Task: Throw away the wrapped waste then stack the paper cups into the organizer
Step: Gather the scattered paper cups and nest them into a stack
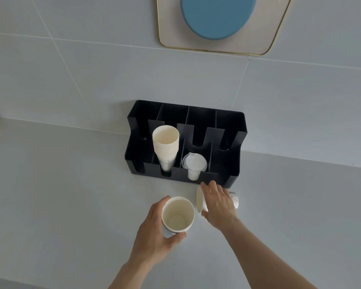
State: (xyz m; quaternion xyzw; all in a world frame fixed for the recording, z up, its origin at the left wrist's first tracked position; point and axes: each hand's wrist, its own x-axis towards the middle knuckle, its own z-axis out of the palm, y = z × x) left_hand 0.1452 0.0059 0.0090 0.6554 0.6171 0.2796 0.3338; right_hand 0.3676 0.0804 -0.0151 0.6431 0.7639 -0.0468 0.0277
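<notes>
Just in front of the black organizer, the person's left hand was wrapped around an upright paper cup, thumb on the near side and fingers curled round the far side, its open mouth facing up. Beside it, nearer the organizer's front wall, the right hand lay spread over a second cup lying on its side, rim turned toward the held cup, the thumb hooked under it; whether it was fully gripped I could not tell. Inside the organizer, a nested stack of paper cups stood tilted in the second compartment from the left. Next to the stack, one compartment to the right, sat clear plastic lids. Behind the organizer rose a pale tiled wall.
</notes>
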